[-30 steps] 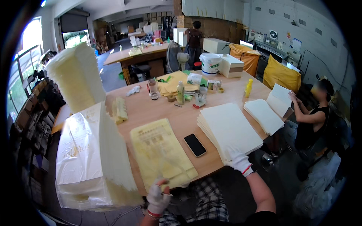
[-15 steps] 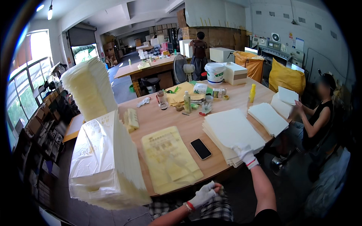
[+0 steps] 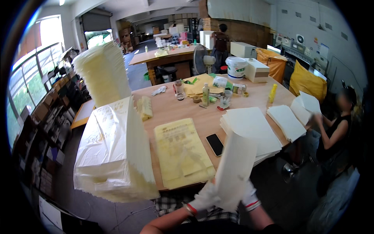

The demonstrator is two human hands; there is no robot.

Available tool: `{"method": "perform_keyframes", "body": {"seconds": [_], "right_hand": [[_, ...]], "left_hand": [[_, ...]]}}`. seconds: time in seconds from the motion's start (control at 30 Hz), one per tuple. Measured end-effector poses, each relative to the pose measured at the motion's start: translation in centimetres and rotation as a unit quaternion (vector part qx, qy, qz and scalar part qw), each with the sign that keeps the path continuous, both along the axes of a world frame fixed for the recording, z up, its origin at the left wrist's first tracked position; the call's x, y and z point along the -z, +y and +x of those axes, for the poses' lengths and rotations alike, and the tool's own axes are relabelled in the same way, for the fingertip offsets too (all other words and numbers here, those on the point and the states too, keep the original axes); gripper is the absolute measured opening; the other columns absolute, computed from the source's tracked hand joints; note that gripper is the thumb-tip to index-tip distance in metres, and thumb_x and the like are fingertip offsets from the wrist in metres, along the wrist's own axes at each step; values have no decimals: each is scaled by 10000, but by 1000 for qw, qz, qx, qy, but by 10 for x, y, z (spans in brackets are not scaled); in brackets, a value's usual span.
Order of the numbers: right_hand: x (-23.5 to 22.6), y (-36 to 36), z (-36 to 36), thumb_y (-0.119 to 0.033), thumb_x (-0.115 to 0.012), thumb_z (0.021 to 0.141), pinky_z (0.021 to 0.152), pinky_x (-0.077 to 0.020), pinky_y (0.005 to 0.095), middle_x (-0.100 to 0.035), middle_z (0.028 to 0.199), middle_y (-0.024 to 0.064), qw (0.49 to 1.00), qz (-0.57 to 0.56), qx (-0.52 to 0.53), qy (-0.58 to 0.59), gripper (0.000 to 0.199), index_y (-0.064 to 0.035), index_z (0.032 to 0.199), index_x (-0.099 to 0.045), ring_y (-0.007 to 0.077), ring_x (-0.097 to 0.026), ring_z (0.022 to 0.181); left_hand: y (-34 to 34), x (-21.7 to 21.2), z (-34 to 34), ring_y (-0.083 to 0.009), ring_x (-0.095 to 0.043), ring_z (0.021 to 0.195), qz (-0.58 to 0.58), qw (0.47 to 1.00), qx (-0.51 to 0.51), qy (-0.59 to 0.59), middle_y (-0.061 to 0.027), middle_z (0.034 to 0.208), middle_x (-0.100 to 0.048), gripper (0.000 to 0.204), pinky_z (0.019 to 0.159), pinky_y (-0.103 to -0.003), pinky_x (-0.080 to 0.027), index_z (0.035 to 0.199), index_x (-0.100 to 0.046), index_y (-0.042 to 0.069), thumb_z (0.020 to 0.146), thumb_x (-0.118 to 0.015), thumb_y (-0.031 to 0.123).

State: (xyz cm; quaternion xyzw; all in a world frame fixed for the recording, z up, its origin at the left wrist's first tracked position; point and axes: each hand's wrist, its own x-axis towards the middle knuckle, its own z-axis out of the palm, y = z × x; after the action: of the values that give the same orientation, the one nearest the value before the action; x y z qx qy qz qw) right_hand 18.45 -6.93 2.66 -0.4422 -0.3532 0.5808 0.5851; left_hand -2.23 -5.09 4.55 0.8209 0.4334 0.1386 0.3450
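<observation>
The raised white sheet point(image 3: 235, 171) hides most of the right hand point(image 3: 248, 195) and part of the left hand point(image 3: 203, 199). The coworker's face is blurred. Small bottles point(image 3: 205, 94) at the desk's point(image 3: 175, 111) far side are too small to identify.

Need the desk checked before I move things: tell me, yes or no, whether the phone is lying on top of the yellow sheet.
No, the phone lies on the bare wooden table, just right of the yellow sheet.

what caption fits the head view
Gloved left hand and right hand lift a white sheet above yellow bags.
</observation>
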Motion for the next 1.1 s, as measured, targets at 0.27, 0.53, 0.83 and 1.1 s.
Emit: {"method": "perform_keyframes", "body": {"seconds": [0.27,0.53,0.83,1.1], "right_hand": [[15,6,-30,-114,-652,746,752,-471,329,-607,960,148,950,118,97,-274,255,-33,984,-607,252,-600,875],[-2,13,-22,-160,-558,752,653,-496,372,-607,987,124,740,276,-72,-609,249,-115,992,-601,314,-603,812],[64,74,-55,-314,-583,791,706,-470,424,-576,1074,116,738,113,10,-665,429,-130,1164,-478,317,-606,849],[96,160,-80,-231,-470,862,649,-479,495,-630,911,176,700,-78,-84,-704,306,-165,1161,-475,371,-611,825]], "left_hand": [[27,-3,-22,-454,-323,1181,385,910,-151,-6,-314,1304,-296,751,975,-553,-255,1200,-415,-38,585,-716,271],[134,11,-87,-233,-567,784,11,916,-377,-138,-162,794,-569,174,712,-377,-452,832,-569,-7,773,-588,156],[49,42,-36,-317,-521,730,236,954,-164,-83,-139,770,-533,587,672,-398,-441,1150,-516,-30,608,-687,112],[65,136,-106,-286,-555,847,485,815,-293,120,-135,957,-543,339,914,-459,-393,1077,-529,42,740,-570,45]]}}
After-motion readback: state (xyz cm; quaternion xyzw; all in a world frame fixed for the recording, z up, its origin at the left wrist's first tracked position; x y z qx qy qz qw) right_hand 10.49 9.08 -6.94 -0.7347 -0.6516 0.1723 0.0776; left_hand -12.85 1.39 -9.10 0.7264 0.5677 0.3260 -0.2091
